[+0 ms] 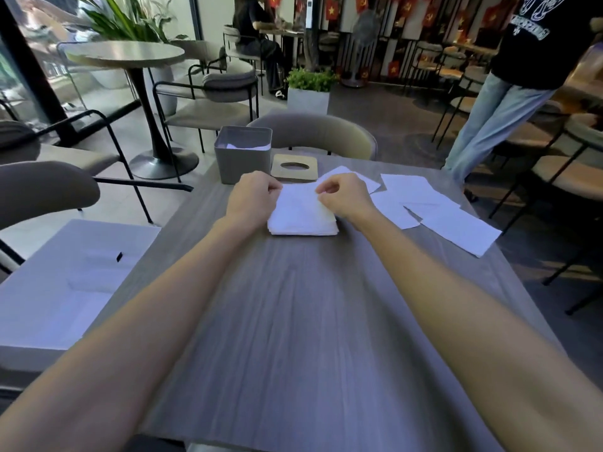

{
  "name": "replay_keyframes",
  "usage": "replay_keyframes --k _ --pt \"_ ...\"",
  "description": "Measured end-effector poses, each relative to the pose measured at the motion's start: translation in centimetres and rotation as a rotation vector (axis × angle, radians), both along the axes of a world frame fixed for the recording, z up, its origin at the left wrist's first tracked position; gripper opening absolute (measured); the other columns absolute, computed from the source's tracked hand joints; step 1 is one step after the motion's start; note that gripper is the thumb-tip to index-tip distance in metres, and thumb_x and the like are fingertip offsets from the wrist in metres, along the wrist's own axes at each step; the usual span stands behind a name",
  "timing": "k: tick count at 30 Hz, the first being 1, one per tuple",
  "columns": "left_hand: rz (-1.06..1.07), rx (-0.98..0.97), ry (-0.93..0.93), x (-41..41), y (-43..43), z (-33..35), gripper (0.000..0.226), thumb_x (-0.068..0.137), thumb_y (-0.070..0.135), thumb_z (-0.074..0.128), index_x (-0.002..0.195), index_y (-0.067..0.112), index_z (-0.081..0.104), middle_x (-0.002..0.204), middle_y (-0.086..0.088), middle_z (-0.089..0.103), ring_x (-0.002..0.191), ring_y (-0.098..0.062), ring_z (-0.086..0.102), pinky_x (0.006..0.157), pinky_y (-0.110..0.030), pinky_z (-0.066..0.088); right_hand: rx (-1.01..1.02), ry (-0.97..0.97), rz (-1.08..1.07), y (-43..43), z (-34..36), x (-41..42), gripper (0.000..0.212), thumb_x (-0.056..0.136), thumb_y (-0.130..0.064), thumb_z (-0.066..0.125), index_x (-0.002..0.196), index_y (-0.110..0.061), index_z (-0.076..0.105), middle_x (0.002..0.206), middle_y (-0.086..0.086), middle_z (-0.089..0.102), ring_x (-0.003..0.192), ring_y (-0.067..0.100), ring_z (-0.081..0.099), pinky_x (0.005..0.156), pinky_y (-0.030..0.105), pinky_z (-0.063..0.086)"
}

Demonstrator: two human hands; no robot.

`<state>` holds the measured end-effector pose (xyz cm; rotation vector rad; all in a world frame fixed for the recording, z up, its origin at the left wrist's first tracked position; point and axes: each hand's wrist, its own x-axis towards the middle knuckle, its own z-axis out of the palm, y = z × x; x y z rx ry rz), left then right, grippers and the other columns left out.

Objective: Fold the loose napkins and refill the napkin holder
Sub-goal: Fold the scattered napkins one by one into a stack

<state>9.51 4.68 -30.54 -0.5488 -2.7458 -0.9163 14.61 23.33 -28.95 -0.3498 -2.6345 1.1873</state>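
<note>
Napkins sit folded in a white stack [301, 223] near the middle of the grey wood-grain bench [310, 305], and we have both hands on the sheet on top [298, 200]. Our left hand [253, 194] has its fingers curled in, pinching the sheet at its far left corner. Our right hand [346, 197] pinches the far right edge between thumb and fingertips, and the paper lifts a little there.

To the right of the stack, loose napkins [456, 223] lie flat and overlapping, spread toward the bench's right edge. One more pokes out from behind our right hand.

Beyond our left hand stands the napkin holder [243, 158], a grey square box, upright and open on top, with some white paper showing inside. Its lid [294, 168], a pale wooden square with an oval hole, lies flat on the bench just beside the holder on the right.

A white moulded tray [65, 272] rests off the bench's left side. An empty chair [313, 132] faces us at the far end, and a person [509, 76] in jeans stands at far right.
</note>
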Motion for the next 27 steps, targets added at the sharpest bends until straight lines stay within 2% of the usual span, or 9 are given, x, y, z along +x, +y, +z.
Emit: replay_keyframes --k 2,3,4,8,11,14,18,23,27 --pt "0.005 -0.079 0.065 0.4 0.0 -0.6 0.020 0.083 0.008 0.051 0.067 0.011 0.039 0.067 0.000 0.043 0.068 -0.021 0.033 0.060 -0.032 0.035 0.088 -0.014 0.019 0.0 -0.2 0.2 0.018 0.089 -0.005 0.058 0.094 -0.012 0.074 0.091 -0.004 0.064 0.087 0.010 0.058 0.066 0.016 0.042" --pt "0.016 -0.134 0.099 0.5 0.0 -0.9 0.017 0.088 0.012 0.052 0.080 -0.003 0.049 0.072 -0.002 0.047 0.070 -0.026 0.038 0.063 -0.033 0.036 0.138 -0.014 0.024 -0.1 -0.3 0.3 0.019 0.089 -0.005 0.056 0.093 -0.010 0.074 0.090 -0.003 0.064 0.088 0.012 0.058 0.069 0.018 0.043" --pt "0.031 -0.194 0.145 0.6 0.0 -1.2 0.026 0.092 0.016 0.052 0.069 0.009 0.064 0.079 -0.004 0.051 0.074 -0.030 0.046 0.065 -0.035 0.037 0.180 -0.016 0.025 -0.2 -0.5 0.4 0.019 0.089 -0.004 0.055 0.092 -0.008 0.073 0.090 -0.001 0.065 0.090 0.015 0.060 0.073 0.022 0.046" --pt "0.037 -0.321 0.227 0.9 0.0 -1.7 0.031 0.101 0.024 0.046 0.090 0.010 0.072 0.101 -0.010 0.057 0.095 -0.034 0.054 0.072 -0.039 0.037 0.361 -0.035 0.023 -0.8 -1.0 0.8 0.024 0.090 -0.002 0.045 0.095 0.001 0.068 0.099 0.015 0.067 0.098 0.029 0.060 0.083 0.042 0.054" --pt "0.077 -0.362 0.261 1.1 -0.3 -1.6 0.028 0.099 0.029 0.050 0.107 0.014 0.073 0.122 -0.010 0.055 0.109 -0.034 0.048 0.085 -0.041 0.040 0.602 -0.062 0.037 -1.3 -1.3 1.3 0.022 0.092 -0.001 0.042 0.104 0.000 0.061 0.111 0.017 0.056 0.103 0.034 0.053 0.078 0.038 0.047" --pt "0.012 -0.296 0.311 1.9 0.2 -0.9 0.031 0.098 0.031 0.053 0.117 0.017 0.072 0.123 -0.010 0.058 0.111 -0.035 0.049 0.088 -0.042 0.039 0.813 0.061 0.086 -2.2 -0.7 1.7 0.028 0.091 -0.001 0.045 0.115 -0.003 0.060 0.123 0.015 0.054 0.112 0.035 0.047 0.086 0.039 0.042" --pt "-0.133 -0.431 0.299 3.1 1.5 -1.1 0.032 0.099 0.028 0.041 0.103 0.012 0.069 0.112 -0.010 0.065 0.107 -0.034 0.055 0.085 -0.041 0.039 0.761 -0.017 0.328 -3.8 -0.9 1.6 0.036 0.093 -0.023 0.059 0.124 -0.007 0.055 0.126 0.013 0.057 0.115 0.033 0.051 0.089 0.041 0.042" --pt "-0.125 -0.395 0.183 2.9 0.1 -2.8 0.037 0.104 0.037 0.038 0.116 0.010 0.060 0.124 -0.010 0.059 0.119 -0.032 0.054 0.091 -0.040 0.041 0.888 -0.113 0.322 -4.3 -2.2 3.0 0.030 0.097 -0.002 0.039 0.126 0.001 0.047 0.130 0.017 0.048 0.122 0.031 0.043 0.097 0.033 0.032" --pt "-0.047 -0.435 0.162 3.3 -0.6 -1.9 0.039 0.104 0.036 0.037 0.114 0.005 0.060 0.121 -0.012 0.057 0.119 -0.031 0.051 0.088 -0.041 0.041 0.856 -0.163 0.277 -3.1 -1.7 4.6 0.025 0.092 -0.002 0.041 0.116 -0.003 0.050 0.122 0.016 0.050 0.115 0.031 0.047 0.083 0.034 0.038"
